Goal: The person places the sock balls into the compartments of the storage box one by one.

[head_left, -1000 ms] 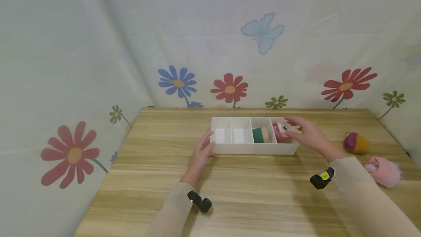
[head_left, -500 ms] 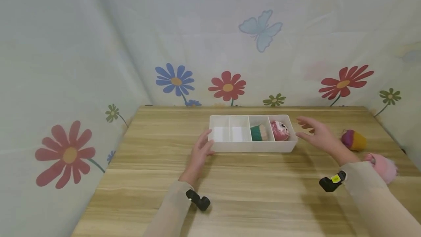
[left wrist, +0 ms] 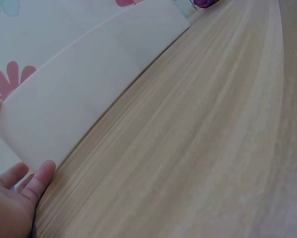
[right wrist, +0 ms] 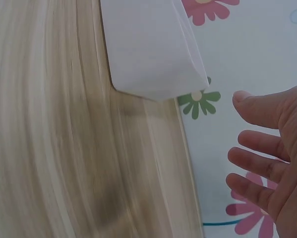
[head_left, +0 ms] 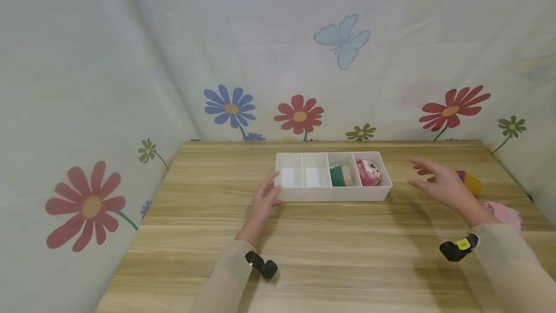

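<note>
A white divided box (head_left: 330,194) sits on the wooden table, its long side toward me. My left hand (head_left: 262,201) touches its left end, fingers extended along the end wall; the left wrist view shows the fingertips (left wrist: 45,171) at the box's lower corner. In the right-end compartment lies a pink-and-white fabric bundle (head_left: 368,174). Beside it, one compartment over, is a green-and-beige knitted bundle (head_left: 340,176). The two left compartments hold nothing. My right hand (head_left: 445,186) hovers to the right of the box, apart from it, fingers loosely spread and holding nothing.
Partly behind my right hand lies a purple-and-yellow bundle (head_left: 471,184). A fluffy pink bundle (head_left: 506,214) sits nearer, partly covered by the right wrist and sleeve. Behind the table's back edge hangs a pale cloth (head_left: 260,52) printed with flowers and a butterfly.
My right hand has let go of the pink-and-white bundle, leaving it in the right-end compartment, and moved off to the right. The left hand has stayed at the box's left end.
</note>
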The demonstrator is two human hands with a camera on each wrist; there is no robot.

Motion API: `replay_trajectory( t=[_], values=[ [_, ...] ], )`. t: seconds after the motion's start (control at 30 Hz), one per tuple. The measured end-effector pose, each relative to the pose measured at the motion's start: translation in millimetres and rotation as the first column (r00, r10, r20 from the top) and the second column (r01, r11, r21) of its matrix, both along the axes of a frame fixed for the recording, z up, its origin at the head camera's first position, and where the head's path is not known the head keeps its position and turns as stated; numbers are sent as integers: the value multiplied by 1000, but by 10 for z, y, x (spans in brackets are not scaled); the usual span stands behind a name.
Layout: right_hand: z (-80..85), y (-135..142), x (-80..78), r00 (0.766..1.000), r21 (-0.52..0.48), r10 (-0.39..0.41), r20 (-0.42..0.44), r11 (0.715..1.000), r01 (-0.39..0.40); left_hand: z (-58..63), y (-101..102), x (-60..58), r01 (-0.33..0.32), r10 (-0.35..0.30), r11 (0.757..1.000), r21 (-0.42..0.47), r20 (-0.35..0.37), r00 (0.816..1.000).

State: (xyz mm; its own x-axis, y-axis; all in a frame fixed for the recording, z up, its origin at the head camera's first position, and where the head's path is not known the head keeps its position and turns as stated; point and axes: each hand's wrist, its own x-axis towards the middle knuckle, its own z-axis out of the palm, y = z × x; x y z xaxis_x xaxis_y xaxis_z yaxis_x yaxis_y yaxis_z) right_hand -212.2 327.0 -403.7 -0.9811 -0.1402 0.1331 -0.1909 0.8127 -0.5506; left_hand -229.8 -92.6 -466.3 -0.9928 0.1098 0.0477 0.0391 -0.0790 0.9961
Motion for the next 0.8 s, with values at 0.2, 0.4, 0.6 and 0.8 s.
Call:
replay_trajectory(
  t=[0.2, 0.4, 0.6, 0.8],
  values=[
    [-36, 151, 89, 999, 19, 5, -53, 1000, -4, -97, -10, -55, -11, 11, 1000, 4, -6, 1000],
    [-33, 304, 201, 1000, -25, -11, -10, 1000, 11, -304, -15, -161, -32, 32, 999, -23, -23, 999],
    [-31, 526, 317, 999, -31, -49, 10, 998, 49, -317, -8, -169, -30, 30, 1000, -10, -25, 999],
    [26, 689, 391, 997, 76, -26, -66, 997, 31, -308, 5, -178, -44, 44, 999, 0, -14, 999]
  ],
)
